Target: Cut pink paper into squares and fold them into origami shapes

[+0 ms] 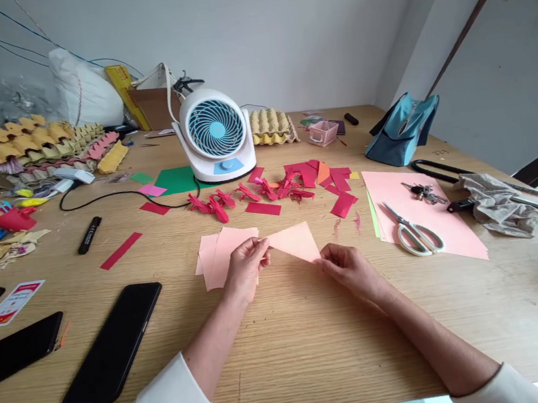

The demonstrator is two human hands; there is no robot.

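Observation:
A light pink sheet of paper (296,240), folded into a triangle, is stretched between both hands above the table. My left hand (248,265) pinches its left corner between thumb and fingers. At its lower right corner, my right hand (347,267) grips the paper with thumb and forefinger. Several pink paper pieces (211,260) lie stacked on the table, partly hidden behind my left hand. Beyond them sit small crumpled red paper shapes (217,208) and flat red paper pieces (343,204).
White-handled scissors (419,238) and keys (427,193) rest on pink sheets (461,240) at right. A white fan (216,135) stands behind. Black phones, one nearest (113,346), and a marker (90,235) lie at left. A blue bag (403,131) is farther right.

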